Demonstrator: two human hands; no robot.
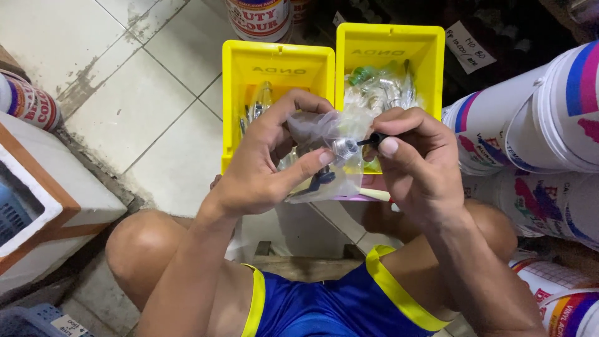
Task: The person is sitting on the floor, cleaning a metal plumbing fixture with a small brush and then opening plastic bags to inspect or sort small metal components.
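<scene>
Your left hand (265, 165) curls around a clear crinkled plastic bag (324, 140), thumb and fingers pinching it at chest height above your knees. Your right hand (415, 159) closes its fingertips on a small black-and-silver metal fitting (355, 145) at the bag's mouth. Just beyond both hands, two yellow plastic bins (277, 68) of bagged parts sit on the tiled floor (150, 106), with white paint buckets (549, 118) crowding your right.

Left hand (262, 168) pinching, right hand (415, 159) apparently pinching, wrists close together
</scene>
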